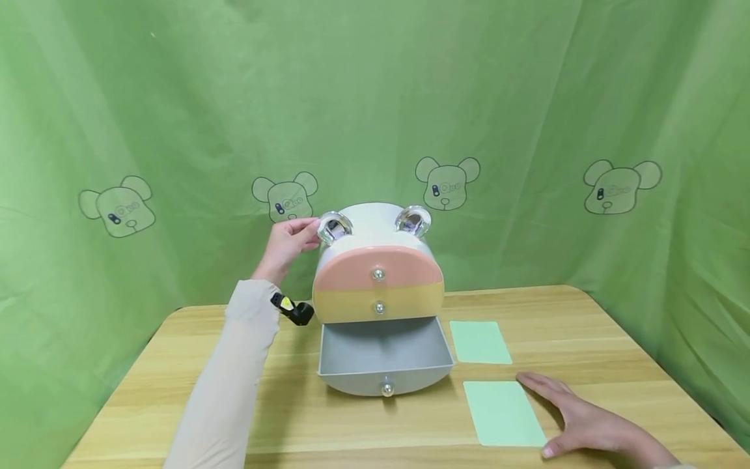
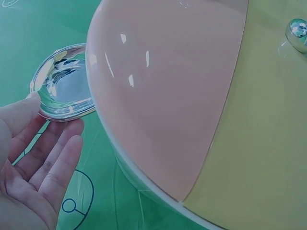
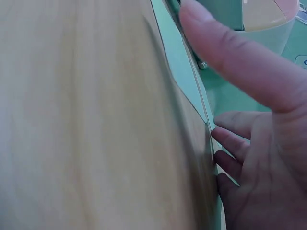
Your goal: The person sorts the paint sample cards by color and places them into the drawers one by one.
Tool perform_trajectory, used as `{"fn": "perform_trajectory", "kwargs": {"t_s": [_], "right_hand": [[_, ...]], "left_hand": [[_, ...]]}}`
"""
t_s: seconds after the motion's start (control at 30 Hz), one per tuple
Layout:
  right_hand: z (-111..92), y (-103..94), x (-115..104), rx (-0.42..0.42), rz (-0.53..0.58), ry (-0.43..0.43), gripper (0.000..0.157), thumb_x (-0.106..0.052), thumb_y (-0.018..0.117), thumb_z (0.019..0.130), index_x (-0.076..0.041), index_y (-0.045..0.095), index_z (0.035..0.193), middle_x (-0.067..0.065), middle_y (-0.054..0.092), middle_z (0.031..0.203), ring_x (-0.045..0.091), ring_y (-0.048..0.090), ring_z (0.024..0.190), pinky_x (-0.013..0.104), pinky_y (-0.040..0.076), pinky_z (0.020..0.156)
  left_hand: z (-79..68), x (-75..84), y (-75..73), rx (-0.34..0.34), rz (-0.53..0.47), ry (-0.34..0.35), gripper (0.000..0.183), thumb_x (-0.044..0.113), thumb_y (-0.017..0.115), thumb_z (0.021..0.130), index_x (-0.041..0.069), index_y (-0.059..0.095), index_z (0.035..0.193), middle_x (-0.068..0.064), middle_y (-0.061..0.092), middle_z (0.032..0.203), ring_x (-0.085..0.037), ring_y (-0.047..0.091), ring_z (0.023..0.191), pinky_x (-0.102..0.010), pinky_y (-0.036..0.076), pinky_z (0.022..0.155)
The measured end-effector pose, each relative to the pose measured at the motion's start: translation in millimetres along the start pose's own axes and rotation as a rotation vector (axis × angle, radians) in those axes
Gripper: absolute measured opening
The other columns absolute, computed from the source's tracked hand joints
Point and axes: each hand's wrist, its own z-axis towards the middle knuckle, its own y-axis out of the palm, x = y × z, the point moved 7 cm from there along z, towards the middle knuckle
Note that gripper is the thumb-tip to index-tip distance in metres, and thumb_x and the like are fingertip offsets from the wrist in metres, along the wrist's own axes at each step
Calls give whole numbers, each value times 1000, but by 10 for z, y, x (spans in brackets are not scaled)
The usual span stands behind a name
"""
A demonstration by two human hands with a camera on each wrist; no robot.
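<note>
A small drawer box (image 1: 377,221) with two shiny silver ears stands on the table, its fronts pink, yellow and grey. The grey bottom drawer (image 1: 381,345) is pulled out. My left hand (image 1: 287,242) pinches the rim of the left silver ear (image 2: 64,84) between thumb and fingers. In the head view my right hand (image 1: 592,420) lies low over the table, thumb and fingers spread beside a light green card (image 1: 505,413). The fingers and thumb are at the card's right-hand corners; whether they touch it I cannot tell. A second green card (image 1: 480,342) lies behind it.
The wooden table (image 1: 592,339) has green cloth (image 1: 515,85) hanging behind it and at both sides. A black camera (image 1: 295,311) is strapped at my left wrist, close to the box's left side. Round silver knobs (image 1: 387,389) stick out from the drawer fronts.
</note>
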Motion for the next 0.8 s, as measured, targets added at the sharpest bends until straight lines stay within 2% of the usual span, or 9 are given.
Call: {"fn": "perform_trajectory", "kwargs": {"t_s": [0.1, 0.27, 0.4, 0.57, 0.67, 0.8], "right_hand": [[11, 13, -28, 14, -8, -19, 98, -29, 82, 69, -7, 28, 147, 8, 34, 148, -14, 18, 127, 17, 37, 87], [17, 37, -31, 40, -6, -24, 97, -29, 83, 68, -7, 30, 147, 8, 36, 146, -11, 19, 128, 14, 33, 88], [27, 47, -30, 40, -39, -35, 96, -32, 82, 68, -8, 32, 146, 10, 38, 145, -10, 20, 128, 19, 36, 87], [36, 49, -29, 36, -58, -34, 96, -30, 83, 66, -9, 34, 145, 11, 39, 143, -8, 21, 127, 23, 39, 85], [32, 52, -33, 42, -52, -38, 96, -29, 84, 65, -9, 35, 145, 10, 40, 142, -7, 22, 127, 20, 36, 86], [29, 63, -44, 58, -54, -54, 95, -29, 84, 64, -8, 36, 144, 11, 41, 141, -5, 22, 128, 17, 32, 87]], "left_hand": [[-2, 9, -4, 3, 3, -1, 32, 19, 60, 93, 3, 59, 121, -14, 65, 113, -15, 64, 88, -26, 55, 85], [-9, 11, -3, 1, -5, -4, 33, 19, 59, 93, 3, 59, 122, -15, 64, 113, -22, 63, 95, -26, 54, 86], [-8, 6, -8, 2, -9, -5, 33, 19, 60, 93, 2, 59, 122, -14, 65, 111, -26, 62, 99, -26, 54, 86], [-7, 6, -13, 4, -6, -11, 33, 19, 60, 93, 2, 58, 122, -14, 65, 112, -22, 64, 95, -25, 54, 86], [-6, 10, -9, 1, 1, -14, 34, 20, 60, 93, 3, 58, 123, -14, 64, 114, -19, 64, 93, -25, 54, 87], [-4, 8, -9, -2, 6, -11, 35, 20, 60, 93, 3, 58, 124, -15, 64, 115, -22, 63, 96, -25, 54, 87]]}}
